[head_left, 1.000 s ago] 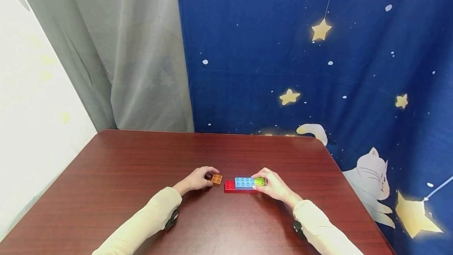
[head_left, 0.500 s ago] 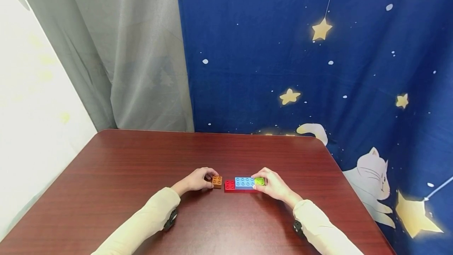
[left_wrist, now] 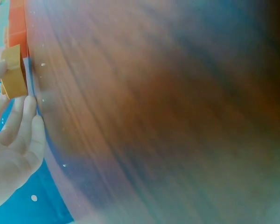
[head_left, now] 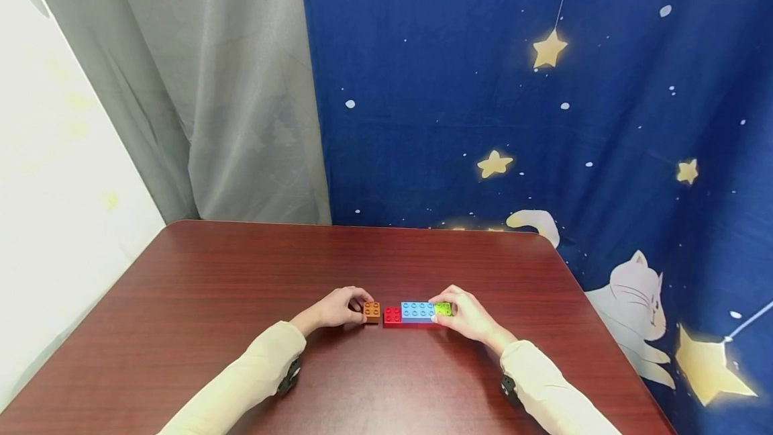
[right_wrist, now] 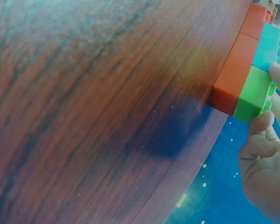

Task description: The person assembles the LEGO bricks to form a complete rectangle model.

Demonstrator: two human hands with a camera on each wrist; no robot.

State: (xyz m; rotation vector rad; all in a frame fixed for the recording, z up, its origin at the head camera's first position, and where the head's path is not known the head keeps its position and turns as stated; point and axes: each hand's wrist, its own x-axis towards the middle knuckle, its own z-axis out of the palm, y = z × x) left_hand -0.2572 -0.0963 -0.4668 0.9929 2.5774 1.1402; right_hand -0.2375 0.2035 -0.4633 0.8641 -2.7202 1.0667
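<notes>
My left hand [head_left: 338, 307] pinches a small orange building brick [head_left: 372, 312] between thumb and fingers, just left of a joined row of bricks. A narrow gap parts the orange brick from the row. Red bricks [head_left: 392, 315] form the row's lower layer, with a seam showing in the right wrist view. On top sit a light blue brick [head_left: 417, 311] and, at the right end, a lime green brick [right_wrist: 253, 95]. Thumb and fingers of my right hand [head_left: 465, 315] grip the row near where blue and green meet. The left wrist view shows the orange brick [left_wrist: 15, 72] from its side.
Both hands work over a dark reddish wooden table [head_left: 272, 267]. Behind its far edge hang a grey curtain [head_left: 260, 119] and a blue curtain [head_left: 423, 86] with stars and a cat. A bright white surface [head_left: 54, 220] lies along the left side.
The orange brick has turned to sit squarer with the row and shifted slightly towards me, together with my left hand. My right hand and the row look unmoved.
</notes>
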